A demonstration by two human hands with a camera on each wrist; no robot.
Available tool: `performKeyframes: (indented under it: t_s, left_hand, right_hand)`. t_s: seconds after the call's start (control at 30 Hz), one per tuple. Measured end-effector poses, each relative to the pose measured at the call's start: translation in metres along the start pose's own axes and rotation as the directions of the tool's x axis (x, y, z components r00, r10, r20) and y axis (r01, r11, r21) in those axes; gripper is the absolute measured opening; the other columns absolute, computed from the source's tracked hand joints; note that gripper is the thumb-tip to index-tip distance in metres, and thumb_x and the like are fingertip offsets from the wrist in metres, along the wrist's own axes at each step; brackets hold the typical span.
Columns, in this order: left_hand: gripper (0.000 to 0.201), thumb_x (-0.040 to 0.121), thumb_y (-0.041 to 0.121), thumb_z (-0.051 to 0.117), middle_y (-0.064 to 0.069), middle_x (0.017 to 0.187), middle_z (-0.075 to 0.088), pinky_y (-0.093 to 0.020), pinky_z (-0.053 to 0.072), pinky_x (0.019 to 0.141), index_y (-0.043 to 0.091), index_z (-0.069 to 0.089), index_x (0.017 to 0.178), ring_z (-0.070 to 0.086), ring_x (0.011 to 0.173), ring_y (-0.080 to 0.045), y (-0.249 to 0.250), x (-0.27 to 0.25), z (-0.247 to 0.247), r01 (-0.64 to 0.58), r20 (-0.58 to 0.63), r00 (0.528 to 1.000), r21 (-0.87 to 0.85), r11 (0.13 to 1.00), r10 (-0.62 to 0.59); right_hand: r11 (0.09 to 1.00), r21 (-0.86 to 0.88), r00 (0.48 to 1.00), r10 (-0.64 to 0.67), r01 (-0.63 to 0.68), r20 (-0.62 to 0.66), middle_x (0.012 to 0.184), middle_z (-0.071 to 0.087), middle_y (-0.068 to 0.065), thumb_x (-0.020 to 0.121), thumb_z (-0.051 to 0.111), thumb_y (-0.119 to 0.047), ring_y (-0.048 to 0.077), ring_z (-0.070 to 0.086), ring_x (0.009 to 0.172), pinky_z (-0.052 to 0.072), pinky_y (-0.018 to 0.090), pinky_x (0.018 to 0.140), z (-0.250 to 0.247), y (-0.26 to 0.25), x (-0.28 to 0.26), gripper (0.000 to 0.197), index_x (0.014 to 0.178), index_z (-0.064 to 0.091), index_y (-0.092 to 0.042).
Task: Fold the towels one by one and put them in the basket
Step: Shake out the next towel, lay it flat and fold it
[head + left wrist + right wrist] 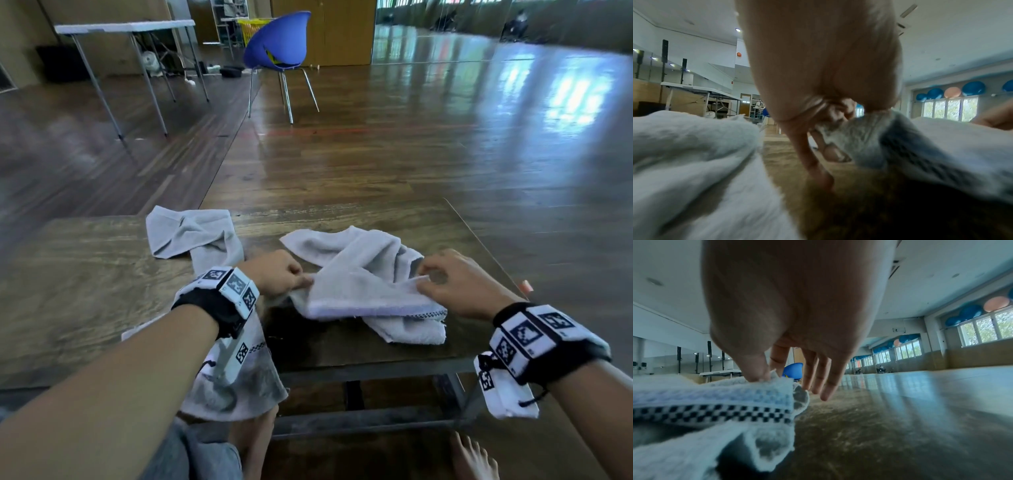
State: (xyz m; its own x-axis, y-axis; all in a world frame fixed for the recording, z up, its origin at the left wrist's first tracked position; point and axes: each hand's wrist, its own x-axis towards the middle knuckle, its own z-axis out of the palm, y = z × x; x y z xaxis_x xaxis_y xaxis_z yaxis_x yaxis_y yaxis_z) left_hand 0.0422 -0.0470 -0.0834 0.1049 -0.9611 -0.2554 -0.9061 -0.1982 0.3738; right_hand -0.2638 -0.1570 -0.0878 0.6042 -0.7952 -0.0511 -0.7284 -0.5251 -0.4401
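Note:
A crumpled grey towel (363,284) with a checkered border lies on the wooden table (85,274) in front of me. My left hand (284,274) pinches its left corner, and in the left wrist view the left hand (838,113) has curled fingers closed on the towel (863,138). My right hand (448,277) pinches the right corner between thumb and forefinger; the right wrist view shows the right hand (772,373) on the towel (715,402) edge, with the other fingers loose. A second grey towel (195,236) lies crumpled at the left and hangs over the near edge. No basket is in view.
A blue chair (277,44) stands on the wooden floor beyond the table, with a white folding table (126,27) at the back left. My bare feet (472,459) are under the table's near edge. The table's right edge (486,246) is close to my right hand.

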Motion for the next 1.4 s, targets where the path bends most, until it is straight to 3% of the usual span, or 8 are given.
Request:
performKeyframes:
  t_s: [0.1, 0.27, 0.6, 0.9, 1.13, 1.23, 1.3, 1.4]
  left_hand:
    - [0.044, 0.093, 0.047, 0.06, 0.007, 0.058, 0.049, -0.028, 0.036, 0.061, 0.017, 0.056, 0.06, 0.042, 0.054, -0.006, 0.008, 0.01, 0.0, -0.107, -0.038, 0.994, -0.093, 0.99, 0.103]
    - [0.034, 0.091, 0.037, 0.066, -0.005, 0.116, 0.061, -0.035, 0.048, 0.093, 0.006, 0.068, 0.077, 0.061, 0.1, -0.016, 0.024, 0.026, 0.011, -0.255, -0.16, 0.96, -0.166, 0.953, 0.229]
    - [0.045, 0.093, 0.042, 0.06, 0.002, 0.056, 0.043, -0.026, 0.027, 0.052, 0.012, 0.045, 0.061, 0.038, 0.053, -0.01, 0.028, 0.046, -0.013, -0.172, -0.494, 0.864, -0.117, 0.978, 0.092]
    - [0.009, 0.084, 0.019, 0.064, -0.007, 0.128, 0.045, -0.039, 0.04, 0.102, 0.014, 0.057, 0.086, 0.042, 0.117, -0.026, 0.021, 0.05, 0.008, -0.097, -0.109, 0.989, -0.012, 0.995, 0.095]
    - [0.012, 0.075, 0.023, 0.072, 0.014, 0.063, 0.062, -0.022, 0.046, 0.061, 0.026, 0.068, 0.064, 0.054, 0.061, -0.001, 0.033, 0.047, -0.005, -0.188, 0.176, 0.96, -0.176, 0.966, 0.219]
    - [0.016, 0.076, 0.015, 0.069, 0.01, 0.058, 0.057, -0.021, 0.039, 0.059, 0.019, 0.065, 0.06, 0.051, 0.057, -0.004, 0.037, 0.05, -0.017, -0.218, -0.089, 0.975, -0.167, 0.962, 0.206]
    - [0.011, 0.079, 0.012, 0.063, 0.003, 0.074, 0.06, -0.022, 0.034, 0.067, 0.015, 0.07, 0.071, 0.053, 0.072, -0.013, 0.035, 0.057, -0.031, -0.185, -0.52, 0.843, -0.038, 0.982, 0.139]
    - [0.012, 0.083, 0.013, 0.066, -0.001, 0.099, 0.06, -0.009, 0.028, 0.077, 0.014, 0.075, 0.09, 0.046, 0.089, -0.008, 0.021, 0.057, -0.058, -0.107, -0.881, 0.472, -0.094, 0.99, -0.032]
  right_hand:
    - [1.0, 0.025, 1.0, -0.012, 0.012, 0.008, 0.121, 0.057, 0.002, 0.091, 0.066, -0.034, 0.022, 0.047, 0.122, 0.038, 0.043, 0.107, 0.006, -0.001, 0.013, 0.007, 0.085, 0.063, -0.036]
    - [0.99, 0.128, 0.996, -0.065, 0.056, 0.067, 0.098, 0.066, -0.012, 0.089, 0.069, -0.039, 0.008, 0.06, 0.097, 0.042, 0.03, 0.079, 0.016, -0.01, 0.026, 0.013, 0.082, 0.068, -0.029]
    - [0.959, 0.283, 0.846, 0.174, -0.029, -0.504, 0.078, 0.064, -0.006, 0.096, 0.057, -0.018, 0.011, 0.059, 0.074, 0.04, 0.023, 0.058, -0.002, -0.018, 0.052, 0.011, 0.086, 0.063, -0.017]
    - [0.988, 0.141, 0.993, -0.074, 0.059, 0.098, 0.094, 0.067, -0.015, 0.091, 0.067, -0.034, 0.006, 0.062, 0.089, 0.043, 0.026, 0.079, 0.024, -0.017, 0.061, 0.009, 0.084, 0.072, -0.037]
    - [0.984, 0.179, 0.852, -0.103, 0.011, 0.513, 0.078, 0.075, -0.007, 0.086, 0.076, -0.032, 0.003, 0.063, 0.068, 0.047, 0.02, 0.072, -0.008, -0.028, 0.078, 0.009, 0.079, 0.08, -0.026]
    - [0.98, 0.143, 0.94, -0.175, 0.138, 0.293, 0.072, 0.071, -0.01, 0.086, 0.076, -0.033, 0.003, 0.059, 0.064, 0.043, 0.029, 0.072, -0.029, -0.029, 0.097, 0.014, 0.079, 0.079, -0.021]
    - [0.965, 0.161, 0.962, -0.169, 0.206, -0.216, 0.077, 0.07, -0.002, 0.086, 0.075, -0.033, 0.008, 0.058, 0.067, 0.045, 0.031, 0.069, -0.039, -0.031, 0.112, 0.02, 0.08, 0.075, -0.014]
    - [0.951, 0.191, 0.672, -0.023, 0.243, -0.741, 0.105, 0.065, -0.003, 0.091, 0.069, -0.028, 0.018, 0.064, 0.095, 0.051, 0.03, 0.079, -0.062, -0.034, 0.123, 0.008, 0.095, 0.071, -0.021]
